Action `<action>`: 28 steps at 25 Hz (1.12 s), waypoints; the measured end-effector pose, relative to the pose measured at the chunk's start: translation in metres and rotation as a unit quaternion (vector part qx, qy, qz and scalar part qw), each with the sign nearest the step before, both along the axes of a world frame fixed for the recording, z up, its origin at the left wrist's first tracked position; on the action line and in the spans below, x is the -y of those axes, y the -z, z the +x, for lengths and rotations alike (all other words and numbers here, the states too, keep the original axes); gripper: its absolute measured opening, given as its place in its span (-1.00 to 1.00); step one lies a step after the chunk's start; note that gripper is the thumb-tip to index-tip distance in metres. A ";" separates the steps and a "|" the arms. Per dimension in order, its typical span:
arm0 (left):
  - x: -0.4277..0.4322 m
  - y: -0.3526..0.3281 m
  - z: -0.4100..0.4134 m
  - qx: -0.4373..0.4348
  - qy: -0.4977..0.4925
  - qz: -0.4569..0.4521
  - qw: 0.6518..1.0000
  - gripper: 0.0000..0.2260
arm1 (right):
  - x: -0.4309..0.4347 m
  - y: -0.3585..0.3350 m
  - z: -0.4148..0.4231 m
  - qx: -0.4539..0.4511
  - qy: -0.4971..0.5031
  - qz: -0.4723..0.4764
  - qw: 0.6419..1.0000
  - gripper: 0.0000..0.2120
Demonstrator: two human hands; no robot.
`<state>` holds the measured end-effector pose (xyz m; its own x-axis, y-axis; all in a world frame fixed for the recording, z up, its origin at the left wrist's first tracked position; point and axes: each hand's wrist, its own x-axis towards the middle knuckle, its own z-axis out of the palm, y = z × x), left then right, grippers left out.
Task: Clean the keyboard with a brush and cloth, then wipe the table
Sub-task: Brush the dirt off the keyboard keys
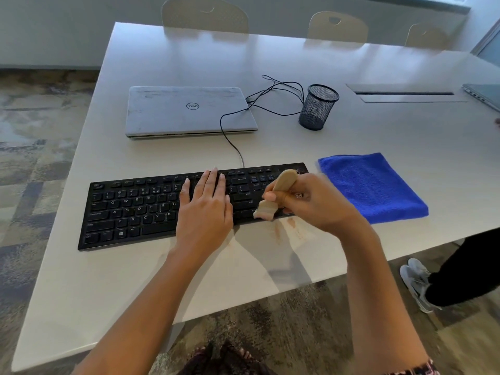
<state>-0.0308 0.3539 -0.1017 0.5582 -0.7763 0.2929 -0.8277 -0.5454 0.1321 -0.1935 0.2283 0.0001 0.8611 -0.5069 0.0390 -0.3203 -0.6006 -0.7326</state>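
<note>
Forearms extended from the lower edge of the view across the white table (108, 280) to the black keyboard (130, 212), which lay flat near the table's front edge.

Left hand (205, 209): fingers straight and together, palm pressed flat on the middle keys, judged to be steadying the unit.

Right hand (311, 204): fingers and thumb closed round the handle of the pale brush (282, 181). The bristles pointed down and touched the lower rows at the keyboard's right end, near its front rim.

The blue cloth (370, 185) lay folded on the table just beside the keyboard's right end, held by neither hand.

Status, as a judgement: the brushing step was in hand. Whether the left and middle key sections had been brushed could not be told, and no debris was discernible at this sharpness. Remaining steps: wipe the keyboard with the cloth, then wipe the table. Faint brownish marks showed on the table just in front of the brush.

A closed laptop (189, 109), a mesh cup (318, 106) and the keyboard cable (230, 136) lay farther back.
</note>
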 end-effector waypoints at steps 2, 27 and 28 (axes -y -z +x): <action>0.001 0.000 0.000 -0.004 -0.002 0.001 1.000 -0.48 | 0.007 -0.004 -0.005 0.052 0.062 0.023 0.996 -0.91; 0.000 0.001 0.000 0.009 0.000 -0.007 1.000 -0.48 | 0.022 0.013 -0.014 0.119 0.164 -0.050 0.978 -0.85; 0.000 0.001 0.000 0.009 0.000 -0.007 1.000 -0.48 | 0.018 0.015 -0.013 0.109 0.157 -0.061 0.980 -0.83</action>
<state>-0.0309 0.3544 -0.1028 0.5526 -0.7724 0.3133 -0.8301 -0.5436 0.1240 -0.2068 0.2101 -0.0150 0.6289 -0.7249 0.2812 -0.3475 -0.5856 -0.7324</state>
